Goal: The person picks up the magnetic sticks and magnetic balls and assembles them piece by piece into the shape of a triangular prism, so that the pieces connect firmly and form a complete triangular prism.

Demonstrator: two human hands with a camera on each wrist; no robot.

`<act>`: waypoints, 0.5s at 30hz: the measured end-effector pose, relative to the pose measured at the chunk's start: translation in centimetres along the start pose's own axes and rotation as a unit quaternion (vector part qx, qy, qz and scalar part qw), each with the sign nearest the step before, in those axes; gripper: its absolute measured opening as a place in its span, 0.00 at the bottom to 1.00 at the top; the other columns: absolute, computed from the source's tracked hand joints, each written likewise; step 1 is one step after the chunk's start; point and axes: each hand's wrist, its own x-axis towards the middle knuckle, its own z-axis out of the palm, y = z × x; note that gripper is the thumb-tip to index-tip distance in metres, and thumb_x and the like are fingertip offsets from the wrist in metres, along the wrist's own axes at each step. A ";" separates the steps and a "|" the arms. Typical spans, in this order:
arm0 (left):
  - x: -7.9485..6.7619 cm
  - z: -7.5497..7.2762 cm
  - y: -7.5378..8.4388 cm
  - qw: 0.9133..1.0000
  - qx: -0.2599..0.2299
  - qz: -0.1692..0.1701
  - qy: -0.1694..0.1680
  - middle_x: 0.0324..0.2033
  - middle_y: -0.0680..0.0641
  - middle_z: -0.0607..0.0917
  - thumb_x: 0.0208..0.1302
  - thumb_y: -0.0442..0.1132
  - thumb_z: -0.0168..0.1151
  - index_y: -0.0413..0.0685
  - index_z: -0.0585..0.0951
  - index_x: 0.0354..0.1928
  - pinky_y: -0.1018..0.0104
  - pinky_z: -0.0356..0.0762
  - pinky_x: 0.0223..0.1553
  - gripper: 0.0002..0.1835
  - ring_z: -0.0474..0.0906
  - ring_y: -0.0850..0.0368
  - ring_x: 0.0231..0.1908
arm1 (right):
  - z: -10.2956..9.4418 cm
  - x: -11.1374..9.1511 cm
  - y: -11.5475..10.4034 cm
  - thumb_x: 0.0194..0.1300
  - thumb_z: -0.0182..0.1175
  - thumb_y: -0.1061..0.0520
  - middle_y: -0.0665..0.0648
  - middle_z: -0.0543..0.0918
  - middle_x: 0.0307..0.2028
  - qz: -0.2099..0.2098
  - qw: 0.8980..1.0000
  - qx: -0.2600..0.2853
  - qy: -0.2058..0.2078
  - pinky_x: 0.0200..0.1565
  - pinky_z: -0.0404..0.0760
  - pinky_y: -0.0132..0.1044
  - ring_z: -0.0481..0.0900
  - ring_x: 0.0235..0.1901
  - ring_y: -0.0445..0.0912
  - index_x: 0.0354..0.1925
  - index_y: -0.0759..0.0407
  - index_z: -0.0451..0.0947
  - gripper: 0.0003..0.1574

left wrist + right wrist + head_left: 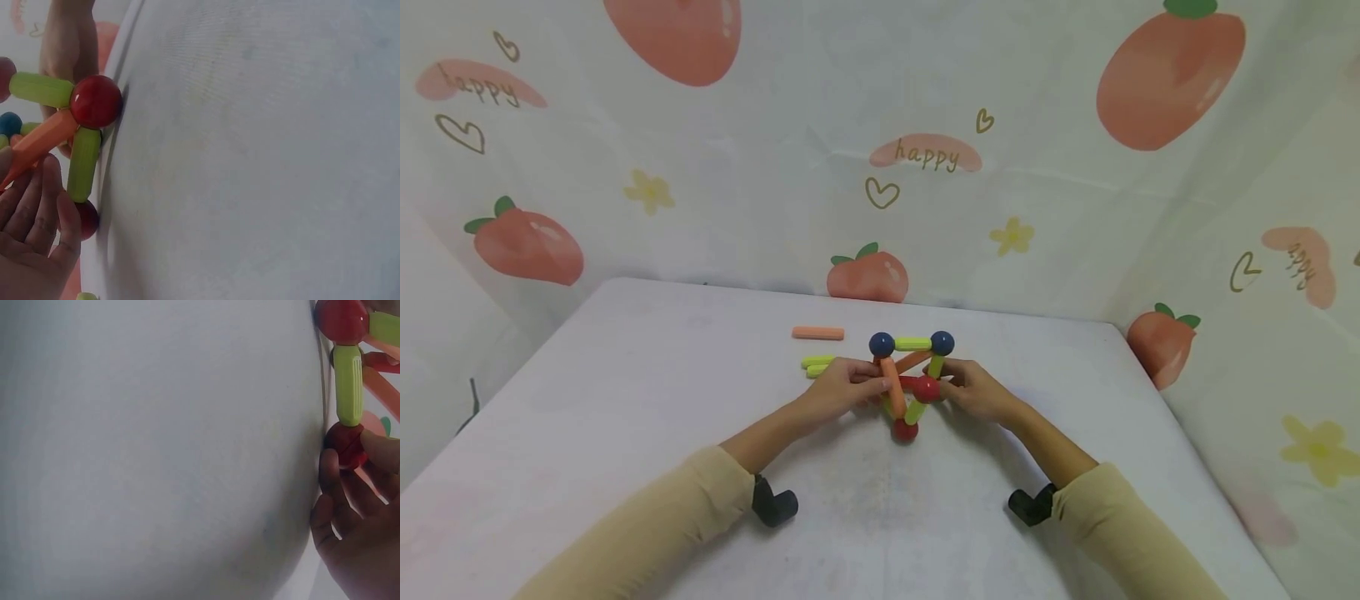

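Observation:
Between both hands stands a frame of building rods and balls. Two navy balls (882,344) top it, joined by a yellow-green rod (913,343); a lower red ball (906,430) is its nearest corner. My left hand (838,393) grips its left side, thumb across the slanting orange rod (893,393), fingers behind. On the other side my right hand (979,392) pinches the right red ball (345,447) between thumb and fingers. A yellow-green rod (349,387) links that ball to the nearest red one. Rods at the back are partly hidden.
On the white table (647,400), a loose orange rod (817,333) lies behind the left hand. Loose yellow-green rods (817,362) lie beside that hand, partly covered by it. A printed cloth (760,192) hangs along the table's far edge.

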 end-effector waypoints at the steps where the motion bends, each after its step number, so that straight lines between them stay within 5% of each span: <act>1: 0.0 0.0 0.0 1.000 0.001 0.000 -0.001 0.43 0.48 0.88 0.68 0.44 0.65 0.42 0.82 0.58 0.65 0.82 0.42 0.20 0.82 0.54 0.42 | 0.0 0.0 0.0 0.74 0.54 0.59 0.60 0.81 0.56 0.005 1.000 0.000 0.002 0.55 0.78 0.46 0.78 0.51 0.52 0.62 0.65 0.73 0.22; 9: -0.1 -1.0 -0.1 1.000 0.000 0.015 -0.012 0.45 0.48 0.87 0.68 0.45 0.64 0.42 0.82 0.58 0.61 0.82 0.45 0.20 0.81 0.50 0.43 | 0.0 0.0 0.0 0.74 0.54 0.60 0.62 0.81 0.56 0.002 1.000 0.001 0.001 0.55 0.78 0.47 0.78 0.52 0.53 0.63 0.66 0.72 0.23; 15: -0.8 -3.6 -0.7 0.999 0.006 0.019 0.043 0.45 0.45 0.88 0.67 0.40 0.65 0.39 0.81 0.57 0.59 0.83 0.45 0.19 0.84 0.49 0.45 | 0.0 0.0 0.0 0.74 0.54 0.59 0.63 0.80 0.57 0.000 1.000 0.007 -0.003 0.56 0.78 0.48 0.78 0.53 0.54 0.63 0.67 0.72 0.23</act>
